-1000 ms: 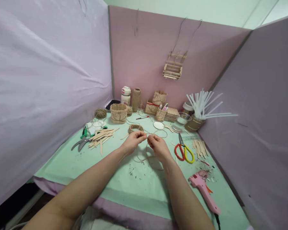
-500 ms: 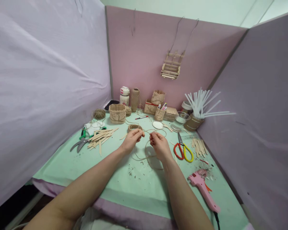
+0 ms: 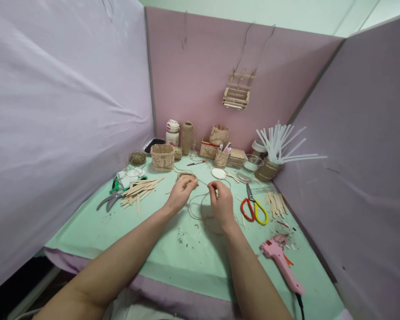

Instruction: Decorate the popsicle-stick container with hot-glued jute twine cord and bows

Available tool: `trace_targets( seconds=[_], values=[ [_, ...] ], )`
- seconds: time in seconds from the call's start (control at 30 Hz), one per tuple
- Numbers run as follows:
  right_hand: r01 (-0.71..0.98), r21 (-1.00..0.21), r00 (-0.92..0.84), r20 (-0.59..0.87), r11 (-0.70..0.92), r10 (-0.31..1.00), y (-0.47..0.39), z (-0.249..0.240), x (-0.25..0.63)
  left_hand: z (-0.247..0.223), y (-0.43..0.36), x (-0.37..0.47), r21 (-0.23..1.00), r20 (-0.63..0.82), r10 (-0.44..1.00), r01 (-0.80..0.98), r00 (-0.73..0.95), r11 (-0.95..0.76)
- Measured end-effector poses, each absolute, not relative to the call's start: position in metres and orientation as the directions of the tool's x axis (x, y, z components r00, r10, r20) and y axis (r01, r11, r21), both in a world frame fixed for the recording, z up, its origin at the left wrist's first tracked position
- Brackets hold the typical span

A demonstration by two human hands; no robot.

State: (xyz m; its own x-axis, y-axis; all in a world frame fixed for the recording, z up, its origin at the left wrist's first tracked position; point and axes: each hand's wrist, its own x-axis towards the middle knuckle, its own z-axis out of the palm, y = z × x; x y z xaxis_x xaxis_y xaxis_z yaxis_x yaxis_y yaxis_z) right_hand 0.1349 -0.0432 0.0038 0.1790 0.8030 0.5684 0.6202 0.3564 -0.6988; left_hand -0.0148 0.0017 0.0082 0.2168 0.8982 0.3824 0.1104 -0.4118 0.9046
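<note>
Thin brown twine point(image 3: 202, 182) stretches between my two hands above the green tabletop. My left hand point(image 3: 182, 192) is closed, thumb and fingers pinching the twine. Facing it, my right hand point(image 3: 221, 201) pinches the same strand between thumb and forefinger. Loose loops of twine point(image 3: 195, 217) lie on the cloth below and between the hands. Behind my left hand, mostly covered by it, rests a small coiled ring of twine point(image 3: 186, 175). A white round disc point(image 3: 218, 173) lies just beyond my right hand.
Right of my hands lie scissors point(image 3: 254, 211) and a pink glue gun point(image 3: 284, 264). At left are wooden sticks point(image 3: 142, 191) and pruning shears point(image 3: 110, 201). Along the back stand a woven-look basket point(image 3: 162, 158), a clear bowl point(image 3: 250, 168) and a pot of white glue sticks point(image 3: 268, 171).
My right hand has turned and shifted slightly, and my left hand has edged a little left. The loose loops below have changed shape. Both hands still pinch the twine.
</note>
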Motion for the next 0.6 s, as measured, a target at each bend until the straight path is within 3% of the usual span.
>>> trace_targets(
  seconds=[0.1,0.17,0.27,0.4,0.6],
  values=[
    [0.836,-0.465,0.051,0.594,0.291,0.803,-0.0456,0.0024,0.134,0.0097,0.0062,-0.0179,0.943,0.289,0.924,0.091,0.251,-0.319],
    [0.875,-0.396,0.015,0.597,0.278,0.802,-0.0461,0.0013,0.1328,0.0097,0.0066,-0.0179,0.958,0.23,0.927,0.097,0.296,-0.269],
    [0.897,-0.349,-0.004,0.606,0.27,0.795,-0.0465,0.0,0.131,0.0082,0.0043,-0.0166,0.938,0.255,0.92,0.155,0.296,-0.31],
    [0.899,-0.345,-0.025,0.575,0.27,0.817,-0.0476,-0.0018,0.1292,0.0062,0.0009,-0.016,0.868,0.331,0.89,0.268,0.315,-0.417],
    [0.814,-0.524,0.054,0.498,0.251,0.865,-0.049,-0.002,0.128,0.0053,0.0019,-0.0188,0.773,0.473,0.845,0.343,0.249,-0.534]
  ],
)
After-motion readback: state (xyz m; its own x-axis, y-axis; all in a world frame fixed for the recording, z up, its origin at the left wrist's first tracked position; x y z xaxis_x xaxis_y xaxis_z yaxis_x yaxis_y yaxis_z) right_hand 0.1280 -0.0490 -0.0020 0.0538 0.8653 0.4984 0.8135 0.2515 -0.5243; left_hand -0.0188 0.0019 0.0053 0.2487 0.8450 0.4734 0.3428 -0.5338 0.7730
